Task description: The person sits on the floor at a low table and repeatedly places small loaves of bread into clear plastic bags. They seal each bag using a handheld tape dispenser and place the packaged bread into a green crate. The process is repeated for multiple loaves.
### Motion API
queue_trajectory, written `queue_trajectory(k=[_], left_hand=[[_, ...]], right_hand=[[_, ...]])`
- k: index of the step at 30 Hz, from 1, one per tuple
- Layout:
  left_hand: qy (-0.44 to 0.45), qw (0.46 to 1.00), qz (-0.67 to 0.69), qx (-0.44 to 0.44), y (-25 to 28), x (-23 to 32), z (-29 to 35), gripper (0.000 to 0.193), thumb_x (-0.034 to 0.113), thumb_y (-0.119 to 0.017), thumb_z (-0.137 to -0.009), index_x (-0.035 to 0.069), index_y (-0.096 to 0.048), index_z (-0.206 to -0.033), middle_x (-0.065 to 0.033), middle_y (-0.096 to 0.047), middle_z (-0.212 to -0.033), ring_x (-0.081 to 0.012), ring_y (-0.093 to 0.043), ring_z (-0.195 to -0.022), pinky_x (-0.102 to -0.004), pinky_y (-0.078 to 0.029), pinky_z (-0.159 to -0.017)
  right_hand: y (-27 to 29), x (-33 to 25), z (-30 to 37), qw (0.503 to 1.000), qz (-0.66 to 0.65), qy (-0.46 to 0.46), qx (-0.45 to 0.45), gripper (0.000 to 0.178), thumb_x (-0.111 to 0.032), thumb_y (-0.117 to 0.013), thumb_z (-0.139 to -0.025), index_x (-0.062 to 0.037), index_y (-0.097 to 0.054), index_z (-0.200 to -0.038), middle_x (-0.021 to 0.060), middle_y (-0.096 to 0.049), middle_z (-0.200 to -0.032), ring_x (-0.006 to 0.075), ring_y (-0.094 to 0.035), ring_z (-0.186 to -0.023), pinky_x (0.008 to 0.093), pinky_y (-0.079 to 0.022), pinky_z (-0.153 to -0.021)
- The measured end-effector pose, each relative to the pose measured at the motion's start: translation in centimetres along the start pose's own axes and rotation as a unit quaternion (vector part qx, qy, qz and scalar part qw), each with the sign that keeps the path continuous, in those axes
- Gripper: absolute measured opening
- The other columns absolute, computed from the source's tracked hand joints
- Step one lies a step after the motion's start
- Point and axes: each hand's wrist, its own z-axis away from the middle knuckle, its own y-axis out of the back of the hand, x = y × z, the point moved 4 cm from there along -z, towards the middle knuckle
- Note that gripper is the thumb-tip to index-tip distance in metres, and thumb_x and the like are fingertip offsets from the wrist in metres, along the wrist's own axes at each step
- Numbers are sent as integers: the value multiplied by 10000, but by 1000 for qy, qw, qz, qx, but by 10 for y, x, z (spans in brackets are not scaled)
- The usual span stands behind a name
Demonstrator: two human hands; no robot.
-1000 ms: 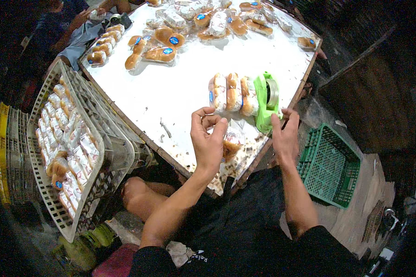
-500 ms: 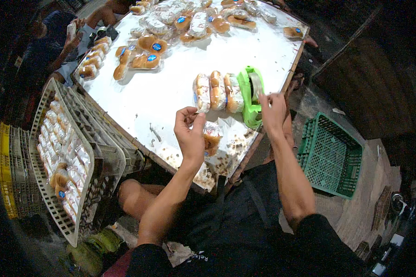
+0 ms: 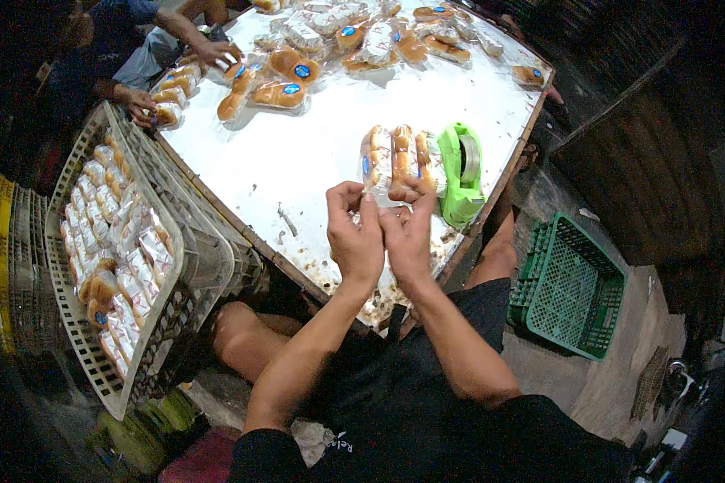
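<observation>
While your left hand (image 3: 354, 233) and right hand (image 3: 408, 237) stand close together above the near corner of the white table (image 3: 242, 161), the row of three wrapped buns (image 3: 403, 157) lies at your fingertips, with the green tape dispenser (image 3: 462, 181) just beside its right end. The thumb and index finger of each hand are bent toward one another at the near ends of the buns; whether either pair is closed on anything cannot be told from this view. Treat each bun as a light, soft load: the bread probably dents under slight pressure and recovers slowly. Expect the clear film (image 3: 378, 179) to be thin, slippery and liable to crumple or tear if pulled sharply. Take hold at the near end of the film, between thumb and index pads, and keep pressure off the bread itself. To steady a bun, support it along both long sides with flat fingers and minimal force. Avoid squeezing the middle, where the bread is likely to give most
</observation>
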Motion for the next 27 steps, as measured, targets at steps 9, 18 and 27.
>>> queue_trajectory(k=[9, 18, 27], left_hand=[[262, 885, 384, -34, 12, -18, -36, 398, 34, -604, -872, 71, -462, -1242, -85, -540, -1025, -184, -578, -947, -336, -512, -812], [13, 994, -106, 1, 3, -54, -109, 655, 234, -718, -844, -94, -405, -1316, -167, -578, -1115, -230, -516, -1100, -366, -418, -965], [67, 929, -336, -138, -41, -81, -118, 1004, 713, -359, -891, -79, -155, -1474, -299, -173, -1527, -379, -149, -1443, -452, -125, -1162]], right_hand=[[16, 43, -17, 906, -81, -328, -256, 303, -294, -482, -925, -49, -523, -1099, 71, -549, -952, 167, -553, -928, 316, -469, -795], [115, -41, -99, 973, 225, -48, -13, 382, -199, -649, -850, 10, -585, -1163, 190, -659, -1071, 242, -650, -889, 360, -504, -807], [522, 155, 101, 574, 636, -487, 167, 1044, -798, -420, -792, 12, -333, -1445, 232, -230, -1531, 407, -143, -1429, 618, -157, -1111]])
